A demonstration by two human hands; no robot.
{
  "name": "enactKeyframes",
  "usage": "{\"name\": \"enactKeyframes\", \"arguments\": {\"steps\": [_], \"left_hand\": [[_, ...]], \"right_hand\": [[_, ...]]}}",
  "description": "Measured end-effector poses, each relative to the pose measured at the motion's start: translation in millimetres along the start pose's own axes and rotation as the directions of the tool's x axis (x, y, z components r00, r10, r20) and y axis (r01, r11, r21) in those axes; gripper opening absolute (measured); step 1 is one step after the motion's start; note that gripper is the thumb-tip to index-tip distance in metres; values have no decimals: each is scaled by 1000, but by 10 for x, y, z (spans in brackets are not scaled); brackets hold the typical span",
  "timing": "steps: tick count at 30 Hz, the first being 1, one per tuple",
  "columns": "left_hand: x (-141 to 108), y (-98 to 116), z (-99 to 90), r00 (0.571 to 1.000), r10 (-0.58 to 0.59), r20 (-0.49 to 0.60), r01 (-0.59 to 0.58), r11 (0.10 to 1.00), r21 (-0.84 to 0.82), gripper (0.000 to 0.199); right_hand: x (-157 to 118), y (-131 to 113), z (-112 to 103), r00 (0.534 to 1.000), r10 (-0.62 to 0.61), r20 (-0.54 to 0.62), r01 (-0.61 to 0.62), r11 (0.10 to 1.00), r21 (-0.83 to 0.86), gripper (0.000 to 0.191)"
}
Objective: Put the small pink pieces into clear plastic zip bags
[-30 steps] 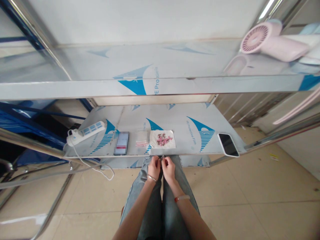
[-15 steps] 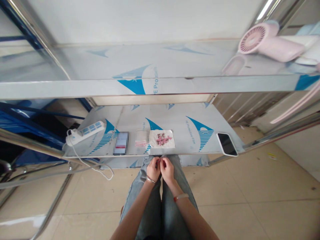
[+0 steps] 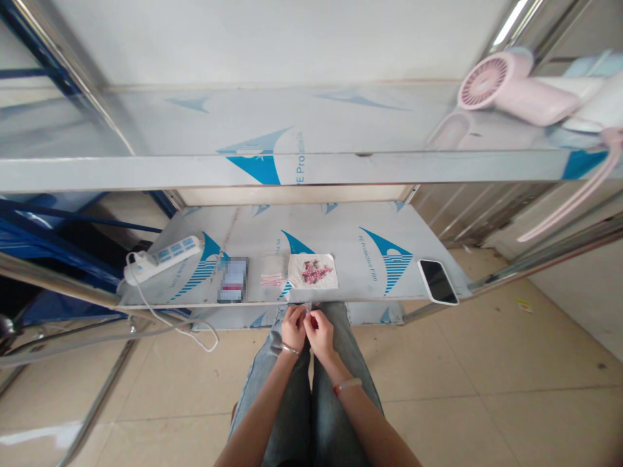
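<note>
Left hand (image 3: 293, 329), right hand (image 3: 320, 334) together before the lower shelf (image 3: 350, 285)'s near edge | fingers curled; grip contents we cannot tell | pink pieces (image 3: 316, 273) on white sheet (image 3: 298, 264), near-edge middle | we best keep hands close, steady

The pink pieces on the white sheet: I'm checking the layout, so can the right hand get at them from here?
Probably yes: the pink pieces lie uncovered near the front edge of their shelf, just ahead of the right hand, though it is close against the left hand.
</note>
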State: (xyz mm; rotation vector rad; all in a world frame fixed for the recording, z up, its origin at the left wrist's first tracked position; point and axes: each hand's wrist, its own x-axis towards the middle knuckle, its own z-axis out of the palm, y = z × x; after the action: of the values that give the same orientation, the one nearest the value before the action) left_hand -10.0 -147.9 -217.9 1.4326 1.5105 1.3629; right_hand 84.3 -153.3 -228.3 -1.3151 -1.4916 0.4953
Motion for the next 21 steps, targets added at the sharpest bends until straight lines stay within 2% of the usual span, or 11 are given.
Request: {"name": "enactKeyframes", "arguments": {"steps": [3,6,9,12,15,18,21], "left_hand": [[-2,25,-7,998,57,-14,-56,997,55,22],[1,99,-27,999,42,-32,-38,994,105,22],[30,207,-65,999,0,-45,7,987,160,21],[101,341,-121,998,-56,-12,57,964,261,18],[194,497,-188,991,-104,79,59,895,442,19],[267,664,-250,978,-107,180,-28,782,622,22],[298,812,-285,968,-102,231,-100,686,721,26]], "right_hand": [[-20,-26,11,997,-60,-56,57,997,-51,18],[-42,-63,16,994,-69,-87,63,996,-59,19],[-63,-111,25,995,-11,-95,9,1000,-26,20],[-79,-194,42,990,97,-99,-92,994,60,20],[-83,-320,52,966,238,-96,-217,958,188,23],[-69,-444,48,935,345,-86,-306,903,300,27],[-37,-519,46,910,409,-61,-360,857,369,31]]}}
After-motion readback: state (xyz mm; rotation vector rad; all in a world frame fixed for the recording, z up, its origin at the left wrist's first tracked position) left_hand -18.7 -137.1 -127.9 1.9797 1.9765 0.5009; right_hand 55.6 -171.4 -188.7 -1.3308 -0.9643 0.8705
